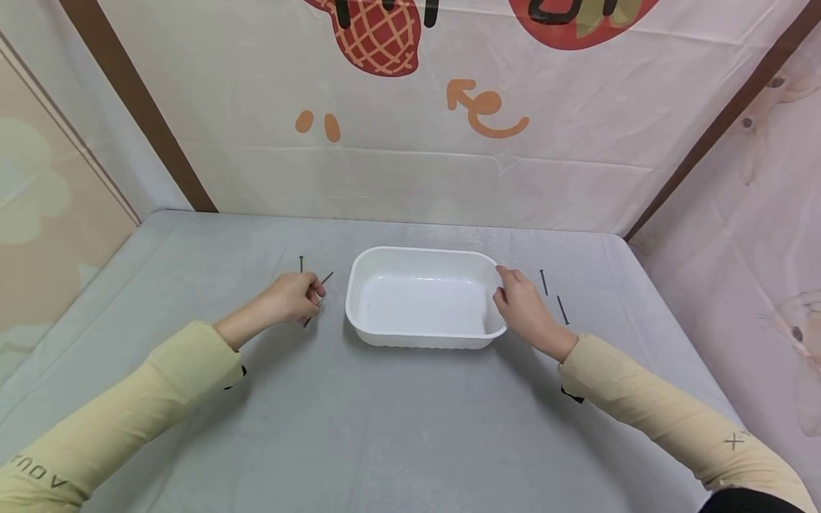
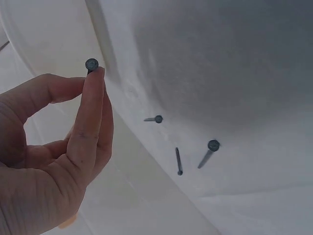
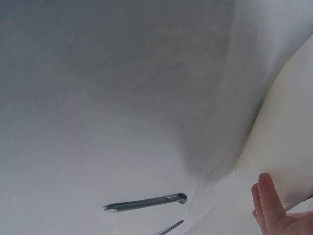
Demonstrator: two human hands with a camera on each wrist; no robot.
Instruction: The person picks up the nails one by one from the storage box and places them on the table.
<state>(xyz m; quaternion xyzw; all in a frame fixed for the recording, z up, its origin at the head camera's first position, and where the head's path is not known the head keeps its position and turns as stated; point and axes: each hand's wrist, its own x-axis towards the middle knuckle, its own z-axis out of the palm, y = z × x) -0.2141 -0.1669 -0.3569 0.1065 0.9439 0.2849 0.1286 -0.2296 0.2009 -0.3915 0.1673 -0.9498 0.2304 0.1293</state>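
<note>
The left hand pinches a nail between thumb and fingertips, its flat head showing above them in the left wrist view. Around that hand, several dark nails lie loose on the table; another nail among them shows its head in the left wrist view. A white rectangular plastic basin stands upright at the middle of the table, with nothing seen inside. At its right end the right hand holds the rim, fingers against the outer wall and thumb over the edge.
Right of the right hand lie two more nails, one nail farther back and one nail nearer. A grey cloth covers the table. Behind it hangs a printed curtain, with further fabric panels at both sides.
</note>
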